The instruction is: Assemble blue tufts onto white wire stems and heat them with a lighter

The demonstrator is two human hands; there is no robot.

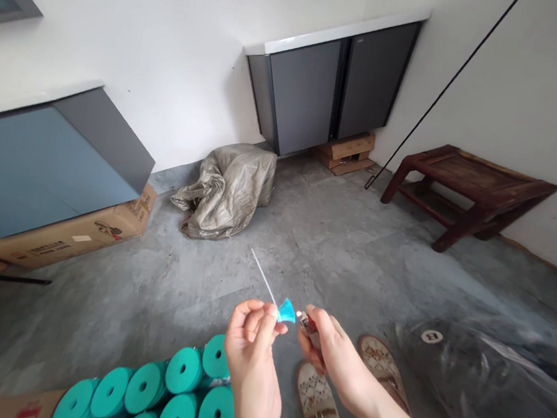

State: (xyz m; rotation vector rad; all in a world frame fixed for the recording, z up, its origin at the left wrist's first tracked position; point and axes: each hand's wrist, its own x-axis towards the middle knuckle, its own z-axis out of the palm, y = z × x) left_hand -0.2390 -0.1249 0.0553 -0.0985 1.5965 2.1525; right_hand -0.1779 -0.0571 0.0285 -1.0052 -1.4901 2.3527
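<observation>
Open concrete floor [274,249] lies ahead of both hands. Teal rolls [171,395] crowd below-left; plastic sheeting [489,387] right; crumpled sack [228,190] and wooden bench [466,190] stand farther off.

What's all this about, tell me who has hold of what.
A person holds two small things up over a grey concrete floor. The left hand pinches a small blue piece with a thin white strand sticking up from it. The right hand grips a lighter, its metal top right beside the blue piece; no flame shows. Teal rolls sit in a box below the left hand.
</observation>
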